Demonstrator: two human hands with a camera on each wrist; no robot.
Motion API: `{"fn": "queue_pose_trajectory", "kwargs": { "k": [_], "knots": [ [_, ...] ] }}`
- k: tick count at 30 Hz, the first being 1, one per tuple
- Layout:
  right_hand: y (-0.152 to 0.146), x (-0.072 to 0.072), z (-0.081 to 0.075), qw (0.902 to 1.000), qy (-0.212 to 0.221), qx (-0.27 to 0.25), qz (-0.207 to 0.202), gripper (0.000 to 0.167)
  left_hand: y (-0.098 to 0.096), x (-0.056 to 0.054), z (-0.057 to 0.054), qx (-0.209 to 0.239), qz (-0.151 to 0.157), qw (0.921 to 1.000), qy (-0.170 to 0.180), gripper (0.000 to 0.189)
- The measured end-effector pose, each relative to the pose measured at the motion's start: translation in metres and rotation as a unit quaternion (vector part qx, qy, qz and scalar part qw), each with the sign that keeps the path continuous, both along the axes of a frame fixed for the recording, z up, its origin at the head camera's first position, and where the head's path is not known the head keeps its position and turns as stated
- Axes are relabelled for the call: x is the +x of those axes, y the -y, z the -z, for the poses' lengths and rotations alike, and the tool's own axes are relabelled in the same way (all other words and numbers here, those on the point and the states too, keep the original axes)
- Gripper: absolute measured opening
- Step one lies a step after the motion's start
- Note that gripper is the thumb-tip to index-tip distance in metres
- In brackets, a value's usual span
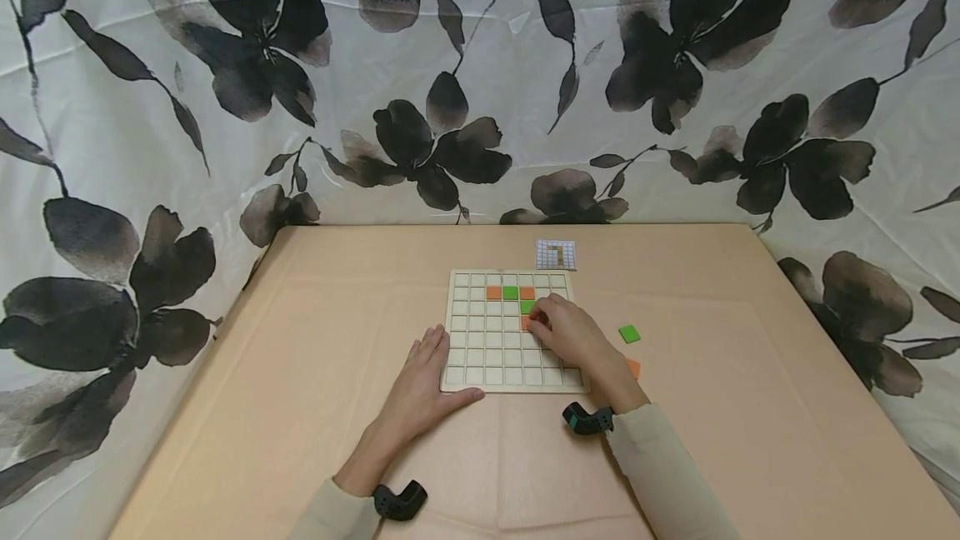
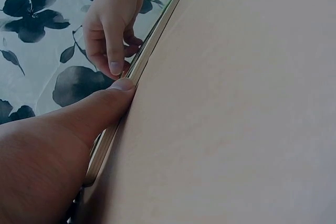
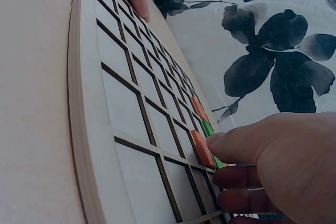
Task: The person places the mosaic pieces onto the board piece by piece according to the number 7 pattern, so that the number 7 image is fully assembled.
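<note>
A pale wooden grid board (image 1: 491,357) lies flat on the table, with several orange and green square tiles in its cells. My right hand (image 1: 573,336) is over the board's right side, thumb and fingers bent at an orange tile (image 3: 203,150). In the right wrist view the thumb tip touches that tile, which sits at a cell just before a green tile (image 3: 208,128); the fingertips are partly hidden. Along the board's left edge rests my left hand (image 1: 423,377), its fingers straight. Its thumb (image 2: 107,103) presses on the front edge near the corner.
A small card with a printed grid pattern (image 1: 555,255) lies behind the board. To the right are a loose green tile (image 1: 629,334) and an orange tile (image 1: 633,368) partly hidden by the right wrist. A flowered cloth (image 1: 420,40) hangs behind the table.
</note>
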State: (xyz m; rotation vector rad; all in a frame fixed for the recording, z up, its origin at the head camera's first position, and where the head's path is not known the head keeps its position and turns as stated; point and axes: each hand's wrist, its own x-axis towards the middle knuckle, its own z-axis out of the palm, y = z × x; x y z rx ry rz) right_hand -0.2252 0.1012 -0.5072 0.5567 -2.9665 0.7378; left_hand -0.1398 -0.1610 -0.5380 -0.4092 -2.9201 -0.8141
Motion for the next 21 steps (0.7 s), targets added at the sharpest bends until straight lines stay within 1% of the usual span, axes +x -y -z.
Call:
{"fn": "queue_pose_trajectory", "kwargs": {
  "k": [7,14,21],
  "knots": [
    [-0.002,-0.001,-0.005,0.9998,0.010,-0.007,0.014,0.016,0.001,-0.001,-0.002,-0.001,0.001,1.0000,0.002,0.110],
    [-0.007,-0.004,-0.010,0.9997,0.005,-0.017,0.019,0.016,0.002,-0.003,-0.004,-0.004,0.002,1.0000,0.008,0.111],
    [-0.012,-0.007,-0.014,0.9991,0.016,-0.026,0.028,0.018,0.003,-0.006,-0.006,-0.008,0.007,0.9999,0.009,0.110]
  ]
}}
